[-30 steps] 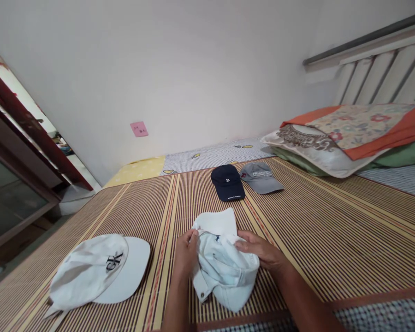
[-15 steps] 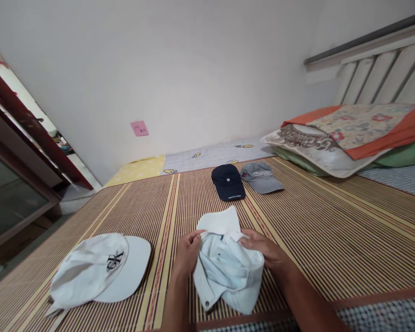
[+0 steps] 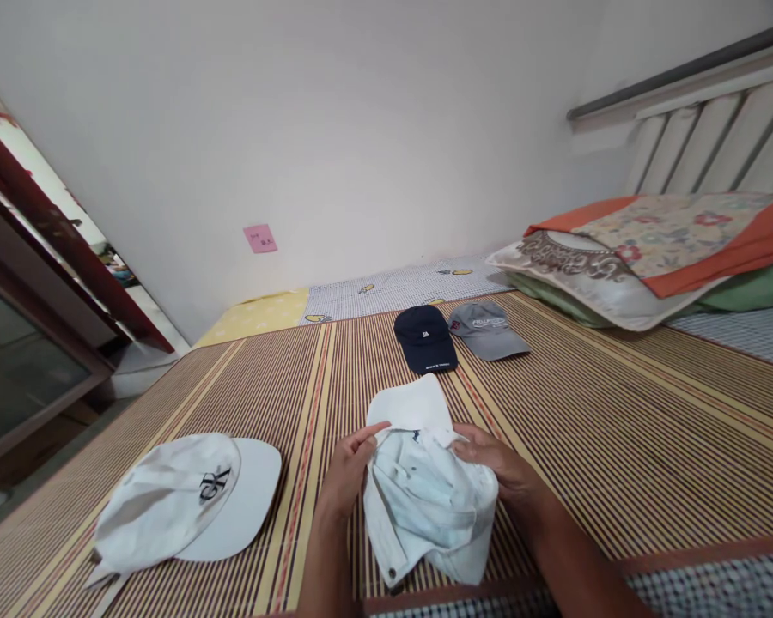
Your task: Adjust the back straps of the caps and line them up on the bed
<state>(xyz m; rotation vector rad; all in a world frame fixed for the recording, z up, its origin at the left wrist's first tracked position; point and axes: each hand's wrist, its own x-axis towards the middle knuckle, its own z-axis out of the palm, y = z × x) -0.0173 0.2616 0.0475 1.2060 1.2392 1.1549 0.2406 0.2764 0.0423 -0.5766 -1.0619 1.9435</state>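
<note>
White cap (image 3: 435,498), between left hand (image 3: 349,469) and right hand (image 3: 501,463), gripped

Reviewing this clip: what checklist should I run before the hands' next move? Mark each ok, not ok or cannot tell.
1. Left grip touching the pale cap: ok, beside the brim.
2. Right grip on the pale cap: ok, right side.
3. Pale cap's crown smooth: not ok, crumpled.
4. Pale cap apart from navy cap: cannot tell, brims nearly meet in view.
5. White lettered cap away from both hands: ok.
</note>
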